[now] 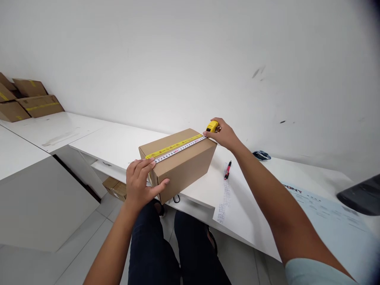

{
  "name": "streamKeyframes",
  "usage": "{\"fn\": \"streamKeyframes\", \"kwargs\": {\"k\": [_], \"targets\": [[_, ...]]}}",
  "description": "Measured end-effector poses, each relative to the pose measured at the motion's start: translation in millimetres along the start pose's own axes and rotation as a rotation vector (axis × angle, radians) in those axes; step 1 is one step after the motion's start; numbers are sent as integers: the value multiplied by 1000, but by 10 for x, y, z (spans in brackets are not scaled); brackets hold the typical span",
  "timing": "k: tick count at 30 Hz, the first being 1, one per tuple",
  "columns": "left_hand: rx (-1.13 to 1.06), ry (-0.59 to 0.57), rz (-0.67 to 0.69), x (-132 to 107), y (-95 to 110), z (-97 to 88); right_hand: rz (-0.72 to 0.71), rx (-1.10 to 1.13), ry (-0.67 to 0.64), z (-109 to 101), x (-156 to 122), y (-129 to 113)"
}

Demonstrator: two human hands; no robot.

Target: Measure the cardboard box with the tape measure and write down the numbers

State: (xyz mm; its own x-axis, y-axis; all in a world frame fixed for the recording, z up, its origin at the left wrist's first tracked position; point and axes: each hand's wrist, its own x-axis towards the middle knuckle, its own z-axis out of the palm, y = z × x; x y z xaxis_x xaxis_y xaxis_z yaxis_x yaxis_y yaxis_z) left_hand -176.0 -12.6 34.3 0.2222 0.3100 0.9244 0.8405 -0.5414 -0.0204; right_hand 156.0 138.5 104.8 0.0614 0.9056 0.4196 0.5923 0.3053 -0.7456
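1. Pale blue sleeve [314, 271] on the right arm, nearest the camera.
2. Brown rectangular cardboard box [190, 170]: on the white surface [114, 142], by its front edge.
3. Left hand [139, 182]: clasping the box's near corner, fingertips on the white printed tape blade [181, 149].
4. Right hand [222, 133]: gripping the yellow tape-measure case [212, 126] at the far end.
5. Red-and-black pen [228, 170]: right of the box.

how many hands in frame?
2. The left hand is at the near-left end of the cardboard box, touching the measuring blade; the right hand holds the yellow tape measure by the far-right end. Both show clearly.
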Motion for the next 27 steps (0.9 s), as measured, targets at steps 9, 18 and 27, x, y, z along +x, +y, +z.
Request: {"fn": "streamKeyframes", "kwargs": {"k": [9,18,27], "targets": [[17,-67,-28,-29,54,-24,-66,30,200,60,-83,-29],[-4,-281,50,-93,-111,151,-128,79,429,-227,-269,52],[-50,-258,40,-25,1,297,-59,71,478,-336,-421,251]]}}
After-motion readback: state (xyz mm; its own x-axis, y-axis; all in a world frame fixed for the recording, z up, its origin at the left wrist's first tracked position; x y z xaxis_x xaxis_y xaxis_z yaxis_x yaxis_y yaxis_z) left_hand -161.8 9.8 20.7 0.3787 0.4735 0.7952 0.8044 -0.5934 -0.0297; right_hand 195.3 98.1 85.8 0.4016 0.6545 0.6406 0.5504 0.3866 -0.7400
